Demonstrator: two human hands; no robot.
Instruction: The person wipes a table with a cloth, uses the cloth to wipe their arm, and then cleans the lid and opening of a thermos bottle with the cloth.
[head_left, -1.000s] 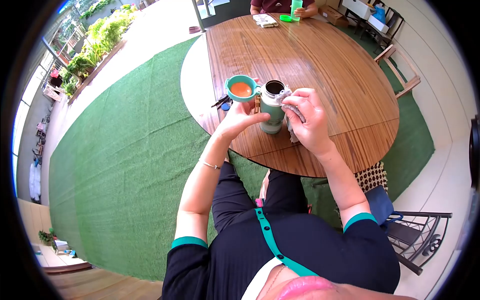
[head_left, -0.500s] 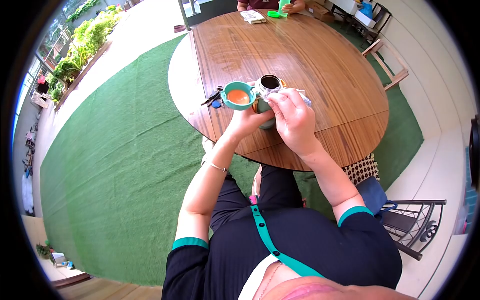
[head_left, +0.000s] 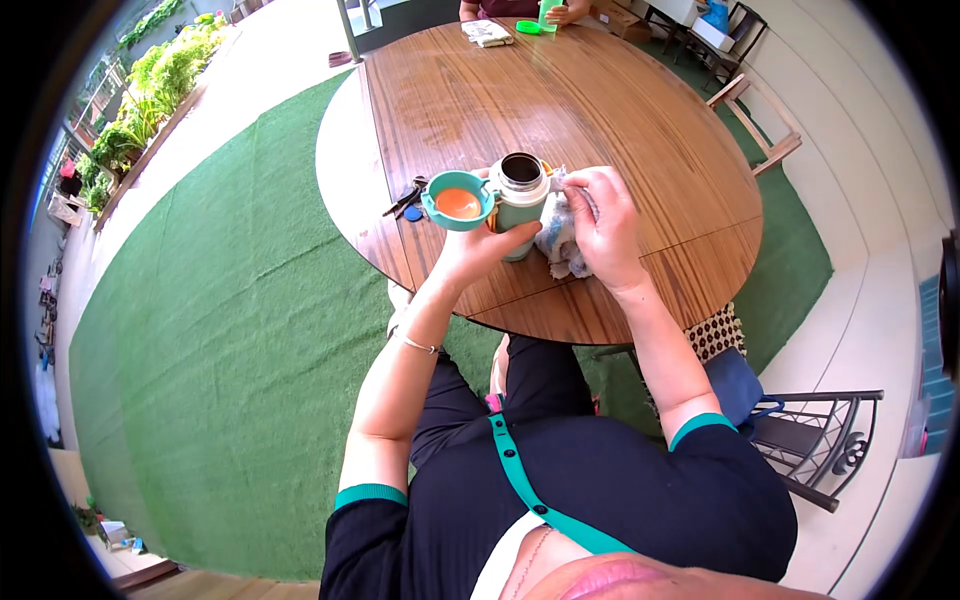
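Note:
My left hand [head_left: 476,249] is wrapped round a pale green and white insulated bottle [head_left: 517,214] near the table's front edge. The bottle's mouth faces up and shows a dark inside. Its teal lid [head_left: 430,200], with an orange inner face, hangs folded back to the left. My right hand [head_left: 608,225] pinches a patterned white and blue cloth [head_left: 559,235] beside the rim, and the rest of the cloth droops down the bottle's right side.
Left of the lid, keys [head_left: 405,195] and a blue disc [head_left: 412,214] lie on the round wooden table [head_left: 650,180]. Across it, a person [head_left: 510,8] holds a green bottle [head_left: 550,14] near a green lid [head_left: 528,27] and a folded cloth [head_left: 488,34]. Chairs stand at the right.
My right hand has drawn the cloth away from the bottle's mouth toward the right, and the cloth now hangs loose. My left hand keeps its hold. The whole view has shifted slightly.

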